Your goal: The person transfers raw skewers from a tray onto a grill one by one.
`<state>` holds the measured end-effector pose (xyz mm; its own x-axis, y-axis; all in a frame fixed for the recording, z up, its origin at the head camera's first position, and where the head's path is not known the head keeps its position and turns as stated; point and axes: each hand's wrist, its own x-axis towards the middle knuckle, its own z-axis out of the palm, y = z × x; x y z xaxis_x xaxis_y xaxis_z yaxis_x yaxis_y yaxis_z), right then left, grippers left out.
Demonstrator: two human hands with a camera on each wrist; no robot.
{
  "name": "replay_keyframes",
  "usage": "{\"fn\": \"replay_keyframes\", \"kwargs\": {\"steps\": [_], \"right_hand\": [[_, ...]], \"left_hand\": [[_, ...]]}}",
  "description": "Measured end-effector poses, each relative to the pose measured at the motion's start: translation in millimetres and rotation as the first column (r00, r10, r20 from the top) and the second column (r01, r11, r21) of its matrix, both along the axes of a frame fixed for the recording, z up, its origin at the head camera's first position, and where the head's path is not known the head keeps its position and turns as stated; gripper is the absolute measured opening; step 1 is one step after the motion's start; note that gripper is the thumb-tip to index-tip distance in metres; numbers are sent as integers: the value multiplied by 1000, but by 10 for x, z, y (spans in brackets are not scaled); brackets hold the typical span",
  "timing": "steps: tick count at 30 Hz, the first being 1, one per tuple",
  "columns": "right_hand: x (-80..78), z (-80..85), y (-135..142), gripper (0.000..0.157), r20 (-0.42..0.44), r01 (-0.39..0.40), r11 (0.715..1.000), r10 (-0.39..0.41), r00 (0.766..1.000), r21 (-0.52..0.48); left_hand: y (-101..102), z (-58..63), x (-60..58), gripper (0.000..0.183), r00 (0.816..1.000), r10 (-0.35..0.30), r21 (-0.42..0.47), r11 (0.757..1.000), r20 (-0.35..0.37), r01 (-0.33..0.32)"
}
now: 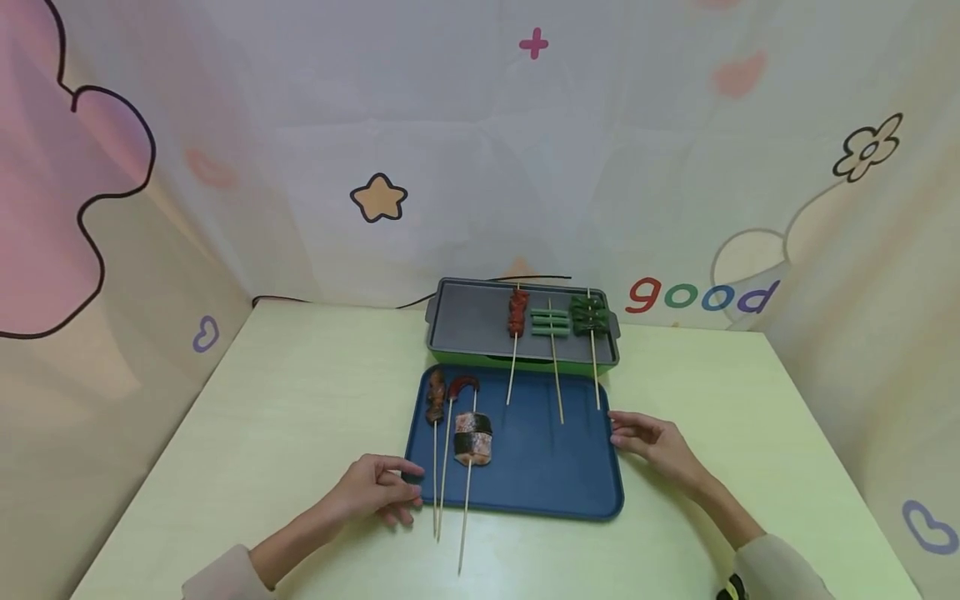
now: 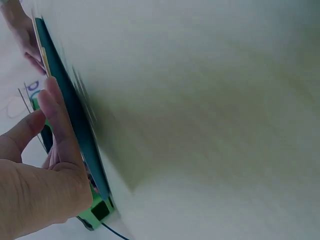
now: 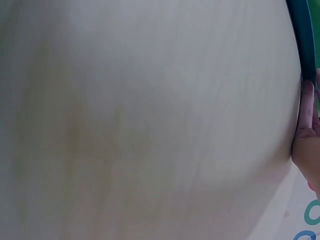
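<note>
1. Head view: we see the blue tray [image 1: 540, 462] between both hands, its longer axis apparently running left to right.
2. We judge neither nearer: left hand [image 1: 377, 492] at its near-left corner, right hand [image 1: 663, 450] farther up its right rim.
3. Both hands' fingers look loosely extended, touching.

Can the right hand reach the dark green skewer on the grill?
Probably yes. The dark green skewer sticks out past the grill and over the blue tray, its near end close to the right hand, and nothing seems to stand between.
</note>
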<state>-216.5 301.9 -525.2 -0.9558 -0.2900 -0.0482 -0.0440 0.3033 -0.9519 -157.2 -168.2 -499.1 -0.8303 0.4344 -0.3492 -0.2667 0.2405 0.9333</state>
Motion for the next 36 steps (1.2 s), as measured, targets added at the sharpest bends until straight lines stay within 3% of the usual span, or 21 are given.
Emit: {"fn": "replay_keyframes", "kwargs": {"steps": [7, 14, 26, 30, 36], "right_hand": [[-12, -38, 10, 46, -7, 13, 1000, -13, 1000, 23], [-8, -83, -11, 44, -30, 24, 1000, -24, 999, -6], [26, -77, -30, 41, -51, 59, 998, -61, 997, -34], [49, -59, -35, 42, -65, 56, 997, -60, 996, -52], [61, -72, -46, 43, -76, 50, 996, -55, 996, -68]], "left_hand": [[144, -62, 152, 53, 999, 7, 45, 999, 38, -9], [230, -76, 158, 52, 998, 57, 31, 998, 16, -57], [288, -67, 147, 37, 998, 66, 28, 997, 21, -66], [278, -75, 150, 34, 991, 95, 70, 992, 96, -102], [236, -37, 190, 39, 961, 147, 121, 976, 235, -179]]}}
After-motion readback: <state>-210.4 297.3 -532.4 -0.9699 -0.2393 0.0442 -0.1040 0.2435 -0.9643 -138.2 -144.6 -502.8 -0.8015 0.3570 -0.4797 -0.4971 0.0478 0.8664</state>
